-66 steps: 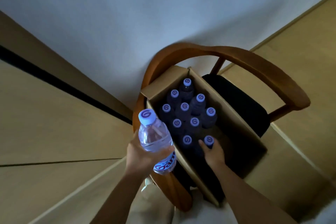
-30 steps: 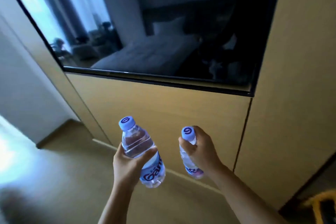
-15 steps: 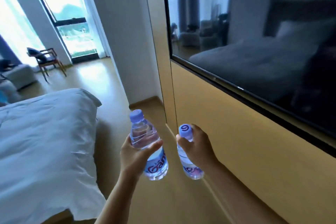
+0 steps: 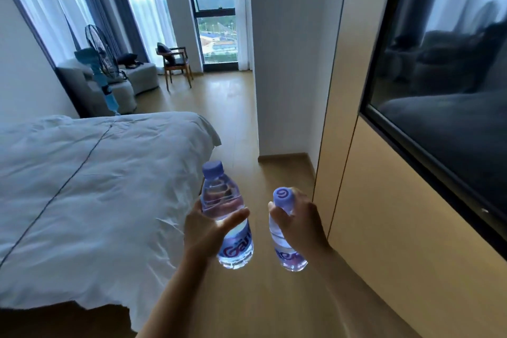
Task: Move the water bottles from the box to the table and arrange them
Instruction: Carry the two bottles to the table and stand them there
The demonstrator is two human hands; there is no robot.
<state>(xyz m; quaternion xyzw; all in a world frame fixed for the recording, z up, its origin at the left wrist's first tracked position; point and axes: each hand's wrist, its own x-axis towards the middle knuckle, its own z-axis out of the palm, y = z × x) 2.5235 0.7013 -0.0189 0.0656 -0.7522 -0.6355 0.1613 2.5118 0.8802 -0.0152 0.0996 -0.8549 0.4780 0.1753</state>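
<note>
- Left bottle (image 4: 227,217): clear ribbed plastic, water-filled, pale violet screw cap, blue-and-red printed label low on the body. Roughly upright, held in the air above the floor, just off the bed corner.
- Left hand (image 4: 204,230): wrapped round the bottle's middle, thumb across the front, fingers behind.
- Right bottle (image 4: 285,244): same type; cap top bears a dark swirl mark. Top tilted toward the camera, base away; near the left bottle but apart from it.
- Right hand (image 4: 299,223): clasped round the neck and shoulder, just under the cap.
- Bed (image 4: 82,186): white quilt, soft and creased, one dark seam line running diagonally; rounded foot corner overhangs at left of the hands.
- Floor (image 4: 238,107): smooth light wood planks; an open lane runs between the bed's edge and the panelled wall, toward the window.
- Wall panel (image 4: 370,214): flat tan wood veneer at right, with a dark glossy screen (image 4: 452,118) set into it.
- White pillar (image 4: 285,63): plain, square-edged, with a wooden skirting.
- Far end: wooden armchair (image 4: 175,62), grey upholstered sofa (image 4: 137,75), standing fan (image 4: 103,60), sheer curtains, tall window (image 4: 215,8) showing hills.
</note>
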